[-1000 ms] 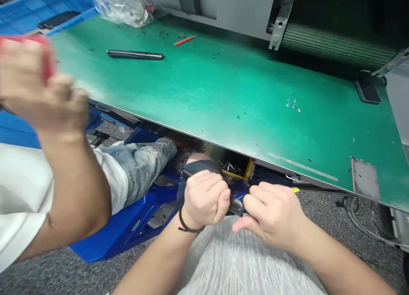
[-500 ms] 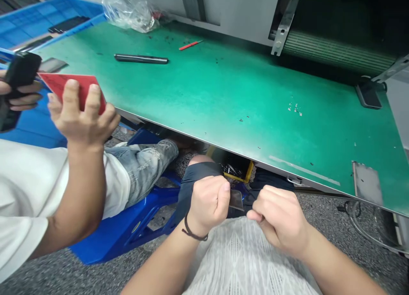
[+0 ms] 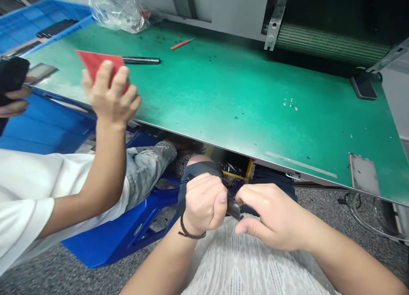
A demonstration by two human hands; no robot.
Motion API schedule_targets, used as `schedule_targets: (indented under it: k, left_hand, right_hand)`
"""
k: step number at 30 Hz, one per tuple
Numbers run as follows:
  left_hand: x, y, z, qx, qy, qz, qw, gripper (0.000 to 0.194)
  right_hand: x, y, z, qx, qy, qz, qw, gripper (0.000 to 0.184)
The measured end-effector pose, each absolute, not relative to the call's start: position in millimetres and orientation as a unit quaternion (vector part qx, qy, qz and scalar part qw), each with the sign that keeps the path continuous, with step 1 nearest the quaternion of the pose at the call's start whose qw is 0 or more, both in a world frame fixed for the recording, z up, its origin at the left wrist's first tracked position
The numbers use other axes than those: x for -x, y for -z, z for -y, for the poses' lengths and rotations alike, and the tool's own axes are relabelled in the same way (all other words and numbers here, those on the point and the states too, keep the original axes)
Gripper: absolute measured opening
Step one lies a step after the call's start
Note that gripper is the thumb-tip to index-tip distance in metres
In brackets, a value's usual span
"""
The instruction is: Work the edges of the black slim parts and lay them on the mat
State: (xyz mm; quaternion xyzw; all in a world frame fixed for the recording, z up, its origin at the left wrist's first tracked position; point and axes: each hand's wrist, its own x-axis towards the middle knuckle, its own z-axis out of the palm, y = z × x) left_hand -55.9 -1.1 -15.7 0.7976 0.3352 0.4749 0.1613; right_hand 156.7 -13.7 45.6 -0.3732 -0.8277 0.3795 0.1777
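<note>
Now, dark metal piece [image 3: 233, 209], btwn L hand [image 3: 203, 203], R hand [image 3: 271, 216]

The green bench [image 3: 223, 103] carries a dark rod [image 3: 141, 61] at ten o'clock, a small red tool [image 3: 182, 44] at eleven, a phone [image 3: 363, 87] at three, and a metal plate [image 3: 364, 174] at four.

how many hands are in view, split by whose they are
wearer's hands, left hand and right hand: 2
co-worker's hands, one hand on a red card, one hand under a black device: 2
total: 4
</note>
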Motion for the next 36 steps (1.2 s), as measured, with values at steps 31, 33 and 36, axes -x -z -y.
schedule_targets:
  k: [31, 33, 36]
  left_hand:
    - [48, 7, -3, -0.774, -0.391, -0.427, 0.257, 0.045]
    - [47, 4, -2, -0.776, -0.38, -0.431, 0.261, 0.045]
    - [46, -1, -1, -0.768, -0.347, -0.46, 0.279, 0.046]
  right_hand:
    - [-159, -34, 12, 0.401, -0.069, 0.885, 0.226, 0.062]
    - [-157, -34, 11, 0.4, -0.04, 0.891, 0.213, 0.061]
    - [-157, -34, 11, 0.399, 0.008, 0.891, 0.217, 0.062]
